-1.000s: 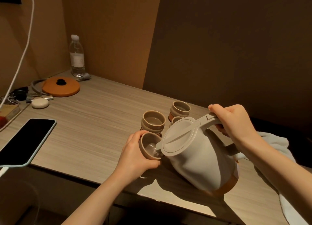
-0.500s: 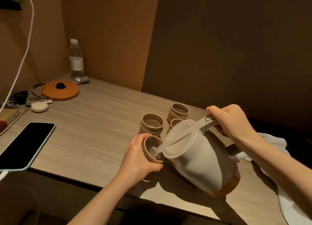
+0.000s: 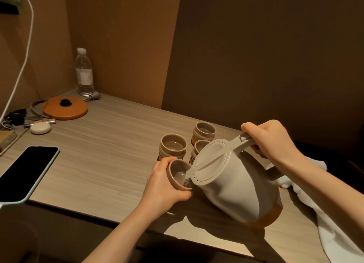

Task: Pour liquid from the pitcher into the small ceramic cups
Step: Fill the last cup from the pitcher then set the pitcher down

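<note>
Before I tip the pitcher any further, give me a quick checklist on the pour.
1. Right hand grips the pitcher handle: ok.
2. Left hand holds the held cup, tilted toward the spout: ok.
3. Spout lies over the held cup's rim: ok.
4. Pitcher lid closed: ok.
5. Fill level in the held cup: cannot tell; some liquid seems to be at the spout, the depth is unclear.
6. Three other cups upright on the table: the front cup and back cup ok; the third cup is partly hidden behind the pitcher, cannot tell.
</note>
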The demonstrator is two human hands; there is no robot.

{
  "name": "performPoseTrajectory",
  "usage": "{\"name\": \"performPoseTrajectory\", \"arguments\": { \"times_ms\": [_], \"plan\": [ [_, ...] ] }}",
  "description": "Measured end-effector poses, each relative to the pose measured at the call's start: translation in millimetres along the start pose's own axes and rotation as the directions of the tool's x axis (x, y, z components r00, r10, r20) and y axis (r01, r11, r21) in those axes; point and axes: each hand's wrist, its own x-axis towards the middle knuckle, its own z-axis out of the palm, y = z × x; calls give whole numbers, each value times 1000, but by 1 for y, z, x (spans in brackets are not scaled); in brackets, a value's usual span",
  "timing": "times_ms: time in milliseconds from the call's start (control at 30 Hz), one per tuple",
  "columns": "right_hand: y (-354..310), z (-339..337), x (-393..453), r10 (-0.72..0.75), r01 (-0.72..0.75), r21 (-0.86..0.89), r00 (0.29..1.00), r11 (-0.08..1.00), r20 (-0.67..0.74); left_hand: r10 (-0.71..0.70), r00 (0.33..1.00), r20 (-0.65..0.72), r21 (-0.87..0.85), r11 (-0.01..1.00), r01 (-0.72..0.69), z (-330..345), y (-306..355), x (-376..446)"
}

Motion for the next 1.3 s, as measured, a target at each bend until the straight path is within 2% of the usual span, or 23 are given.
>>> {"name": "performPoseTrajectory", "arguments": {
  "times_ms": [933,1300],
  "plan": [
    [0,-8,-4,-12,12,-58,1000,998,-3,-37,999,17,-31,999,37,8,1,-3],
    [7,-17,-6,11,-11,17,999,1000,-44,-42,999,0,-60,997,42,9,10,-3]
  ]
}}
